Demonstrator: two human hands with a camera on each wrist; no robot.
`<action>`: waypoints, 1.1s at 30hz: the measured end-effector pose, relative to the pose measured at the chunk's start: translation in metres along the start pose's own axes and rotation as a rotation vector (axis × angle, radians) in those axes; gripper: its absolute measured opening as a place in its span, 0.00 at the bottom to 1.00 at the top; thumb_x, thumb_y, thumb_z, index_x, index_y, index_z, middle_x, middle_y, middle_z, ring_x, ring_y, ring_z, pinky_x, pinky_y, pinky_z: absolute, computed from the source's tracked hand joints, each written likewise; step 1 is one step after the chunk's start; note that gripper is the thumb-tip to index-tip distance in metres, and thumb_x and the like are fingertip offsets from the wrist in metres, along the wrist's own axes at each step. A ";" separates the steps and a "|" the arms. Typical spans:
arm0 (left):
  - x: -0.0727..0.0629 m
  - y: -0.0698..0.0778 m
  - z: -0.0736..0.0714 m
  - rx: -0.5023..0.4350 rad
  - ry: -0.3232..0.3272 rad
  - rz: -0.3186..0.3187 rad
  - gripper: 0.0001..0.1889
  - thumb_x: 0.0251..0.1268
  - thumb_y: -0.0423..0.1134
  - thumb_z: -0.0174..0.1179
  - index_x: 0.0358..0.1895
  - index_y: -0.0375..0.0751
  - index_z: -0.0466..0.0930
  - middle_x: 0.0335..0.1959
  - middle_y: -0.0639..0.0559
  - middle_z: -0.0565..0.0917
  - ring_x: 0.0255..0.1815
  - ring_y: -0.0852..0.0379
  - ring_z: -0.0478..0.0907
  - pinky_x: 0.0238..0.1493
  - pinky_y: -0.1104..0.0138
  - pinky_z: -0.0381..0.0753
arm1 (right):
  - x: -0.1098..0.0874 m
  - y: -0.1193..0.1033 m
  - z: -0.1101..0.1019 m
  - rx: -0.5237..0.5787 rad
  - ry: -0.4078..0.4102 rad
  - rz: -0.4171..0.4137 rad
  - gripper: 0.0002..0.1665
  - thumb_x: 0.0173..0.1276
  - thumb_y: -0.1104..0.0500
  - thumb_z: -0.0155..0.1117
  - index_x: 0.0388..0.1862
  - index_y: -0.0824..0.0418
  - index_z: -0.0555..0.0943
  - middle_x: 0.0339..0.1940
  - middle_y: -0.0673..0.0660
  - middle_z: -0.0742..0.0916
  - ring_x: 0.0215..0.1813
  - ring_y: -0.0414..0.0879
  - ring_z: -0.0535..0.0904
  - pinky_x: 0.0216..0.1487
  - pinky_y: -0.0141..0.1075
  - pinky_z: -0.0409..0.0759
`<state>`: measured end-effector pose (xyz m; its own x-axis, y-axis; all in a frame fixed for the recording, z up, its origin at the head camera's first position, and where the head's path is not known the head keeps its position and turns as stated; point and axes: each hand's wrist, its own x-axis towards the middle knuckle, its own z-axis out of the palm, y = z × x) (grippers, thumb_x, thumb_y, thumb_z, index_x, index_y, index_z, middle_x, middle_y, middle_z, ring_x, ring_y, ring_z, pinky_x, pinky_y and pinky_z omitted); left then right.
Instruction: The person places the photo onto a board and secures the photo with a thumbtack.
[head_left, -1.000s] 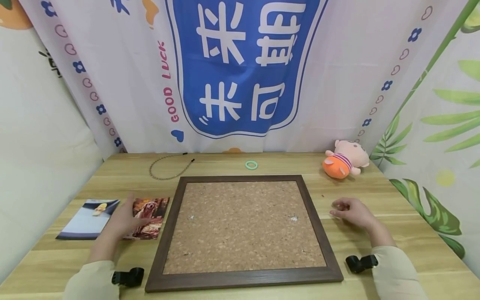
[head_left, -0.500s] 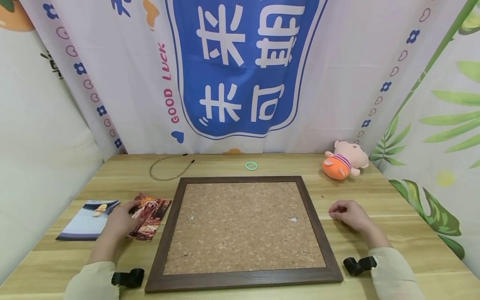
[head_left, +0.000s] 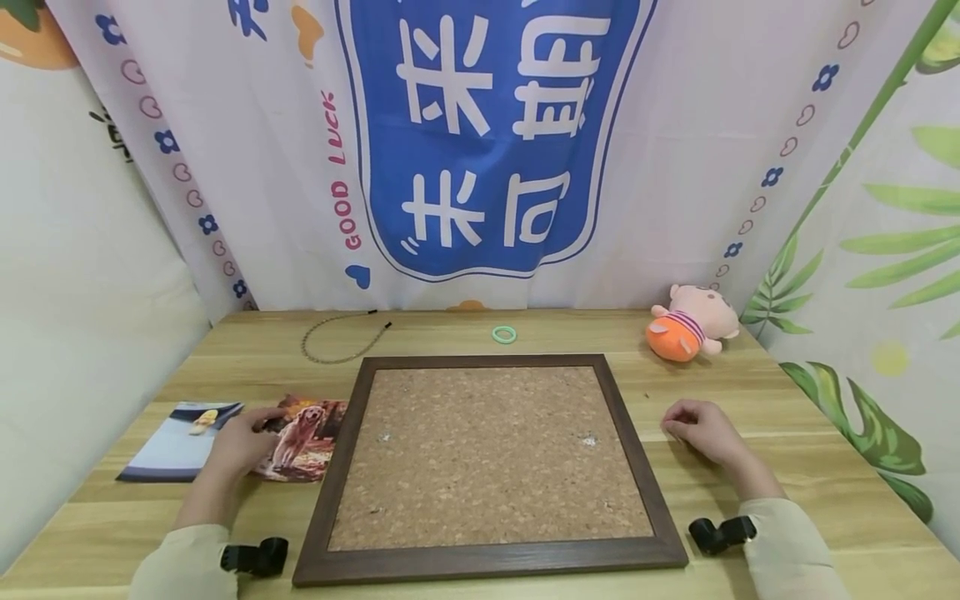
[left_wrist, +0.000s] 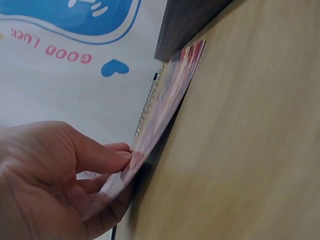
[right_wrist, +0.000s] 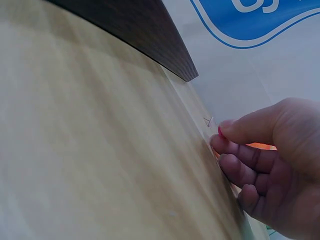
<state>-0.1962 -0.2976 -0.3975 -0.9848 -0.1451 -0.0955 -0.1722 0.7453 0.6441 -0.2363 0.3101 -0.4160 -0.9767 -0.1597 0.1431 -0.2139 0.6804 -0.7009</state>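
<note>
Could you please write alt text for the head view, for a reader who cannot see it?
A left hand pinches a dog photo beside another photo, left of a brown-framed cork board on a wooden table; a right hand is on the board's other side. Farther back lie a green ring and a plush toy.

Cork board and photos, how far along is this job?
Done: the cork board lies flat on the table. In hand: the left hand pinches the dog photo; the right hand pinches a small red thing. Still to do: probably putting photos on the board, which has none; the other photo lies on the table.
</note>
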 end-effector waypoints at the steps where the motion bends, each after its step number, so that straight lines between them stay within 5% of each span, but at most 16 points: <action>1: 0.000 -0.001 0.000 -0.023 -0.010 -0.010 0.26 0.50 0.27 0.45 0.58 0.26 0.61 0.47 0.24 0.64 0.34 0.41 0.66 0.23 0.64 0.65 | 0.000 0.000 0.000 0.013 0.001 0.008 0.03 0.54 0.68 0.60 0.27 0.69 0.77 0.20 0.54 0.78 0.21 0.40 0.69 0.22 0.32 0.68; 9: -0.001 -0.002 -0.008 -0.108 -0.057 -0.051 0.27 0.56 0.30 0.47 0.61 0.27 0.56 0.52 0.23 0.58 0.41 0.39 0.62 0.28 0.62 0.66 | -0.003 -0.003 -0.006 0.083 -0.035 0.050 0.09 0.57 0.67 0.58 0.34 0.73 0.78 0.27 0.57 0.81 0.25 0.39 0.71 0.24 0.31 0.70; 15: -0.003 0.003 -0.014 -0.172 -0.060 -0.056 0.28 0.60 0.33 0.46 0.63 0.28 0.52 0.55 0.24 0.56 0.30 0.47 0.68 0.23 0.64 0.68 | -0.004 -0.007 -0.011 0.110 -0.062 0.054 0.11 0.56 0.67 0.59 0.36 0.74 0.78 0.29 0.60 0.81 0.25 0.38 0.71 0.24 0.32 0.71; 18: -0.005 0.004 -0.017 -0.182 -0.056 -0.045 0.28 0.61 0.35 0.46 0.63 0.28 0.51 0.57 0.24 0.54 0.42 0.38 0.66 0.31 0.59 0.70 | -0.004 -0.010 -0.014 0.105 -0.070 0.058 0.12 0.56 0.66 0.59 0.37 0.75 0.78 0.30 0.60 0.81 0.26 0.39 0.71 0.25 0.32 0.72; 22: -0.004 0.007 -0.021 -0.197 -0.053 -0.061 0.30 0.61 0.39 0.48 0.64 0.30 0.51 0.60 0.24 0.49 0.56 0.32 0.52 0.43 0.51 0.65 | -0.004 -0.011 -0.018 0.076 -0.071 0.064 0.13 0.57 0.66 0.58 0.38 0.75 0.77 0.32 0.61 0.81 0.29 0.40 0.72 0.27 0.32 0.73; 29: -0.002 0.024 -0.020 -0.271 -0.029 -0.024 0.32 0.60 0.45 0.50 0.65 0.36 0.51 0.61 0.28 0.52 0.52 0.39 0.60 0.35 0.61 0.69 | -0.001 -0.021 -0.025 0.055 -0.043 0.067 0.14 0.58 0.67 0.56 0.41 0.77 0.76 0.37 0.67 0.80 0.33 0.41 0.74 0.32 0.34 0.74; 33: 0.003 0.040 -0.017 -0.335 -0.021 -0.029 0.35 0.55 0.49 0.55 0.65 0.40 0.53 0.62 0.32 0.52 0.56 0.39 0.56 0.42 0.56 0.68 | 0.004 -0.027 -0.026 0.067 -0.023 0.080 0.17 0.61 0.63 0.55 0.43 0.78 0.74 0.35 0.65 0.81 0.32 0.43 0.75 0.33 0.40 0.74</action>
<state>-0.2060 -0.2795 -0.3596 -0.9804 -0.1471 -0.1313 -0.1872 0.4851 0.8542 -0.2350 0.3097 -0.3779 -0.9899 -0.1241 0.0692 -0.1333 0.6422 -0.7549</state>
